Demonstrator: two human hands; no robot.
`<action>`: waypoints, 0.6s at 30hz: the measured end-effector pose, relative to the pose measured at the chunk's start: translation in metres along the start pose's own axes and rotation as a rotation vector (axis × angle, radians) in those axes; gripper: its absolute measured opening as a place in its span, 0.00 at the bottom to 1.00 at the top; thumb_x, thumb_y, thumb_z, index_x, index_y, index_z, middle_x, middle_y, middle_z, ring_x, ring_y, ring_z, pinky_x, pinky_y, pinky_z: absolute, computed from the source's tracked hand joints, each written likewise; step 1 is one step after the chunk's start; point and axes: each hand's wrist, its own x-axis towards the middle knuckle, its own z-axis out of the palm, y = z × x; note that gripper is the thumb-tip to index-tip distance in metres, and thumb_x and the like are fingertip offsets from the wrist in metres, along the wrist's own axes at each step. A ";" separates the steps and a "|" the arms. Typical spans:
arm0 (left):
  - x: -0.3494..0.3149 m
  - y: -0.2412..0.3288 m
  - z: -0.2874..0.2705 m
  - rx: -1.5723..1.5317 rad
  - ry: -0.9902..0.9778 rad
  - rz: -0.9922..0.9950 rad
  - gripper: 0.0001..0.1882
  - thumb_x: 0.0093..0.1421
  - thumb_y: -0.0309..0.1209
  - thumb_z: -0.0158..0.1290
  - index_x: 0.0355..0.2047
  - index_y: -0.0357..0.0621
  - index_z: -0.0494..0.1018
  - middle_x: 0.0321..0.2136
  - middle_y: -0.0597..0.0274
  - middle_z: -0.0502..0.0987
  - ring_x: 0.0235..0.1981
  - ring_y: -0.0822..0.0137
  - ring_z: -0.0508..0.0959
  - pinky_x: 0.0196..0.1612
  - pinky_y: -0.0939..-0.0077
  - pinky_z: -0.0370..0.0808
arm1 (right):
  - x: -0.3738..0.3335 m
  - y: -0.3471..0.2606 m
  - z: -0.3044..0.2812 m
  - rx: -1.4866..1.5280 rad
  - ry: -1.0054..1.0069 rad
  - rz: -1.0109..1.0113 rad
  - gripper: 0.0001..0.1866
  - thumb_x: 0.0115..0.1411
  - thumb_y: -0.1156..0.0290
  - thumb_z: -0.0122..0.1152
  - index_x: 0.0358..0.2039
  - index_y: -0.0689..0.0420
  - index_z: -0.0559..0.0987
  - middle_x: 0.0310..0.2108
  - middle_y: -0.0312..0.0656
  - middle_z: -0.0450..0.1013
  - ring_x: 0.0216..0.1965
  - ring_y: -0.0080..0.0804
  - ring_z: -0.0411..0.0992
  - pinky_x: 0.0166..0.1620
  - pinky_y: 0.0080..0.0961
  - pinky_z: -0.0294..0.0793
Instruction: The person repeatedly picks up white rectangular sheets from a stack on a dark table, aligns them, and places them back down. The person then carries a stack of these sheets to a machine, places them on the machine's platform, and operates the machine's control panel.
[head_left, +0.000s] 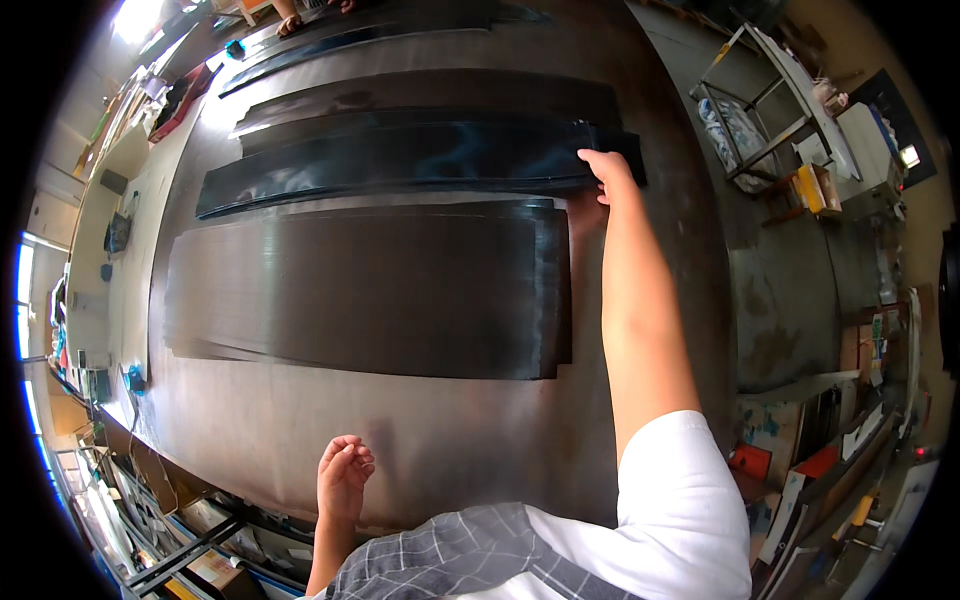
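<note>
My right hand [606, 174] reaches far forward to the right end of a long, glossy black sheet [400, 160]. Its fingers lie over the sheet's near edge and appear to grip it. In front of that sheet lies a stack of wide, dark, flat sheets [360, 290], their edges slightly fanned at the left and right. My left hand [345, 472] is held near my body, above the near part of the metal-topped table [440, 420]. Its fingers are curled in, with nothing visible in them.
Behind the glossy sheet lies another dark sheet [430, 92], and farther back a long dark strip [350, 42]. A co-worker's hand [289, 25] shows at the far edge. A metal rack [755, 110] and a small wooden stool [805, 192] stand to the right.
</note>
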 end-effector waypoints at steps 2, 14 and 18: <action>0.004 0.000 0.005 0.016 -0.009 -0.016 0.07 0.62 0.30 0.49 0.39 0.44 0.69 0.30 0.64 0.75 0.31 0.71 0.76 0.36 0.76 0.75 | 0.010 0.001 0.000 0.067 -0.064 0.021 0.21 0.51 0.55 0.65 0.40 0.56 0.78 0.40 0.43 0.74 0.40 0.35 0.73 0.34 0.34 0.77; 0.094 0.036 0.060 0.055 -0.262 0.134 0.09 0.63 0.33 0.48 0.41 0.44 0.70 0.33 0.63 0.74 0.36 0.71 0.73 0.41 0.74 0.70 | -0.056 -0.087 -0.040 0.462 -0.560 -0.344 0.08 0.51 0.73 0.63 0.31 0.63 0.77 0.26 0.44 0.77 0.22 0.35 0.77 0.24 0.18 0.78; 0.164 0.067 0.112 -0.203 -0.332 0.019 0.24 0.65 0.49 0.44 0.47 0.40 0.69 0.47 0.54 0.74 0.47 0.60 0.75 0.51 0.66 0.71 | -0.174 -0.166 -0.038 0.552 -0.577 -0.776 0.11 0.53 0.69 0.62 0.34 0.63 0.76 0.31 0.44 0.77 0.25 0.31 0.77 0.25 0.19 0.78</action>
